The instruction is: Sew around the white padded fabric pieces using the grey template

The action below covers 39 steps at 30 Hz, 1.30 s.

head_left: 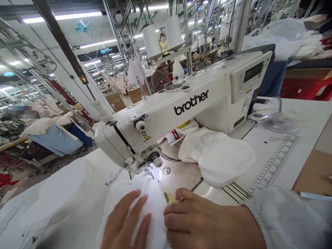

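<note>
Strip lights and steel rails crowd the workshop behind a pale, smooth surface (308, 112), seen from my distant seat through the head camera. On it stands a glossy off-white sewing machine (160, 116) with black lettering, its lamp shining on a soft white cloth piece (155, 216) that lies at the metal presser foot (149, 173), its edge running toward me. My left hand (126, 221) rests on this cloth, fingers spread and gripping nothing; my right hand (197, 216) is curled beside the edge, apparently closed around a small yellowish object (170, 198) that I cannot identify. As I judge it, good handling here means light, even pressure from the left fingers, the edge kept straight and free of puckers, and both hands well clear of the needle area. Such thin, supple fabric would probably ripple if pushed hard. Right of the needle area, limp white rounded fabric pieces (218, 155) lie with smooth curved outlines, near a printed ruler scale (275, 160); behind the machine arm, two matte white thread cones (151, 39) stand upright.
</note>
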Each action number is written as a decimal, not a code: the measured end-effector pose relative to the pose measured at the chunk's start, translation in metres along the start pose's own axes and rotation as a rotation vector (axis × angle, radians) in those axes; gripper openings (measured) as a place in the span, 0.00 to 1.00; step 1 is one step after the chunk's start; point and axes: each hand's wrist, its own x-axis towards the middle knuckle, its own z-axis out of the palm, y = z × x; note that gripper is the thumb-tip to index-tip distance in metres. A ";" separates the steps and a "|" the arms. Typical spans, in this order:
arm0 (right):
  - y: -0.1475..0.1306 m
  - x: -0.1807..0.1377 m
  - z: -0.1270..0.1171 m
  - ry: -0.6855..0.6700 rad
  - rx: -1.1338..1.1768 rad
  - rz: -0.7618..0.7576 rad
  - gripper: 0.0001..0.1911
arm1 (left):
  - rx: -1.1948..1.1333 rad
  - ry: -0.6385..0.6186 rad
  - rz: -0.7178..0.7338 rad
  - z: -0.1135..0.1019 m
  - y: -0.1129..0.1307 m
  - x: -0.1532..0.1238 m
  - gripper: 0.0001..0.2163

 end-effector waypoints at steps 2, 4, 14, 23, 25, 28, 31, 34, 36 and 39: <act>0.001 0.000 0.001 0.007 0.017 0.008 0.12 | -0.005 -0.063 0.165 0.017 0.011 0.010 0.13; 0.003 0.001 0.002 0.004 0.062 0.006 0.10 | -0.015 -0.080 0.209 0.027 0.015 0.017 0.13; 0.017 0.008 -0.003 0.030 0.016 -0.014 0.08 | 0.063 -0.097 0.212 0.031 0.004 0.021 0.14; 0.040 0.024 0.011 0.058 -0.014 0.046 0.11 | 0.062 -0.111 0.153 0.039 -0.007 0.044 0.10; 0.045 0.027 0.012 0.043 0.008 0.068 0.10 | 0.056 -0.100 0.139 0.044 -0.012 0.046 0.09; 0.049 0.029 0.013 0.055 0.023 0.117 0.12 | 0.048 -0.134 0.109 0.049 -0.020 0.045 0.08; 0.049 0.029 0.016 0.097 0.020 0.162 0.13 | 0.056 -0.147 0.100 0.047 -0.024 0.044 0.09; 0.046 0.028 0.019 0.123 0.041 0.198 0.11 | 0.061 -0.168 0.189 0.037 -0.025 0.051 0.11; 0.044 0.028 0.020 0.126 0.072 0.228 0.09 | 0.033 -0.191 0.295 0.030 -0.024 0.059 0.10; 0.042 0.027 0.020 0.138 0.104 0.267 0.06 | -0.094 -0.195 0.455 0.023 -0.024 0.070 0.09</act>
